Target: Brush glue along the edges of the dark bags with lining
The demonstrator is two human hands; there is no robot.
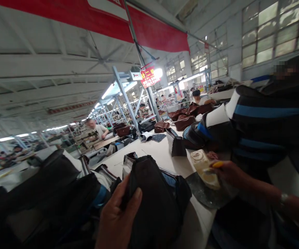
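Observation:
My left hand (pixel 119 212) grips the edge of a black fabric bag piece (pixel 156 193), thumb on the near face and fingers behind it. The piece stands tilted over the white table, its zipper-like edge strips showing behind. To the right, my right hand (pixel 228 173) is closed around the yellow handle of a brush (pixel 217 164). The brush's tip reaches into a cut-open, cream-coloured plastic container (pixel 200 160) with pale smears on it. Beneath the container lies a dark, stained flat board (pixel 203 193).
Black bag pieces with blue bands (pixel 263 110) are stacked at the right. More dark pieces (pixel 61 180) crowd the left. Brown bags (pixel 184 122) sit at the table's (pixel 152 148) far end. A metal post (pixel 153 103) rises there. Other people work beyond.

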